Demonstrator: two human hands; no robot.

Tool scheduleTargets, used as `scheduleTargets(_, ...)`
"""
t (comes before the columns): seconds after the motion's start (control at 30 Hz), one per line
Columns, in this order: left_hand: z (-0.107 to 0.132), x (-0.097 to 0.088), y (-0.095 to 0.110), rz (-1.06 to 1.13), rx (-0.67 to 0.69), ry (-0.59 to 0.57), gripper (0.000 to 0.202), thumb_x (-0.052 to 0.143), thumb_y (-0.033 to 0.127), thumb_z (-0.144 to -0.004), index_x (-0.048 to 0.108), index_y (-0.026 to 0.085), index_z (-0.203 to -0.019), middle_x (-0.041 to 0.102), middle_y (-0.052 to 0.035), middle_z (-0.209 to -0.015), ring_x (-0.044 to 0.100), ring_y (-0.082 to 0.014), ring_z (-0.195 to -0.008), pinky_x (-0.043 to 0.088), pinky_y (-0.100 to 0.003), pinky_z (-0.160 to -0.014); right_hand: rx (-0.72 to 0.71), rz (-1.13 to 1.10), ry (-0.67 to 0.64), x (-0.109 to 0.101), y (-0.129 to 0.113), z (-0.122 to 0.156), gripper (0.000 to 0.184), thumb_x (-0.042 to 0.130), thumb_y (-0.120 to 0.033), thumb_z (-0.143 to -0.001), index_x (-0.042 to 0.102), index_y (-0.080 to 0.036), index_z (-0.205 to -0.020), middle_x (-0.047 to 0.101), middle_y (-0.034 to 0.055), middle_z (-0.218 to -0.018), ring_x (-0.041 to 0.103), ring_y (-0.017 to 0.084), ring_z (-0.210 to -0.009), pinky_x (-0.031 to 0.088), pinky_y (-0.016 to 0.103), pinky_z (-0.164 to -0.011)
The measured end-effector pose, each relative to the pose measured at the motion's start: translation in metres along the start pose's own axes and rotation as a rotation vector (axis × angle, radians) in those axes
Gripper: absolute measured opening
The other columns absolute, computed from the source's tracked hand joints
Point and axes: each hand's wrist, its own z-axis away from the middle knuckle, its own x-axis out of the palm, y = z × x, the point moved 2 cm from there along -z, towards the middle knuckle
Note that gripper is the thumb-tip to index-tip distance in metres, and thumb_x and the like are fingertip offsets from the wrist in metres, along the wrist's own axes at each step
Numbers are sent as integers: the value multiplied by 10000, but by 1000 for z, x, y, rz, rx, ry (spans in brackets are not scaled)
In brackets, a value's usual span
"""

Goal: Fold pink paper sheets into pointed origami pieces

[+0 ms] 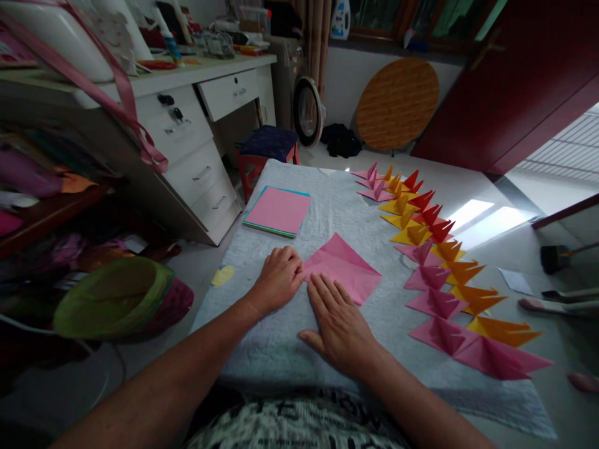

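Observation:
A pink sheet of origami paper with crease lines lies on the cloth-covered table, one corner pointing away from me. My left hand has its fingers curled at the sheet's left corner and pinches it. Flat on the near left edge of the paper rests my right hand, fingers stretched out and thumb apart. Beyond my left hand sits a stack of square paper, pink on top with blue and green edges below.
Rows of folded paper cranes in pink, yellow, orange and red line the table's right side. A yellow scrap lies near the left edge. A stool, a white desk and a lined bin stand around the table.

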Motion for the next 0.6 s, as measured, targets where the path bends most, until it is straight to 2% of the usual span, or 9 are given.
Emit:
scheduleTargets(0.17, -1, -2, -1, 27, -5, 2, 116, 589, 239, -891, 599, 189, -787, 566, -67, -968, 498, -243, -948, 436, -413, -882, 25, -35, -33, -2, 1, -2, 812, 542, -578, -931, 353, -58, -1524, 307, 199, -1608, 269, 307, -1501, 241, 491, -1227)
scheduleTargets(0.33, 0, -7, -11, 68, -2, 1, 74, 622, 230, -861, 622, 188, -799, 567, -63, -978, 504, -247, -977, 440, -415, -909, 39, -40, -47, -5, 2, -4, 760, 519, -548, -953, 371, -62, -1519, 315, 191, -1607, 285, 314, -1492, 260, 496, -1216)
scheduleTargets(0.6, 1, -16, -27, 117, -45, 14, 40, 605, 220, -837, 627, 195, -816, 565, -56, -981, 502, -242, -1000, 439, -417, -938, 54, -29, -20, -6, 4, -11, 718, 558, -534, -934, 418, -114, -1500, 426, 172, -1552, 401, 340, -1391, 323, 520, -1155)
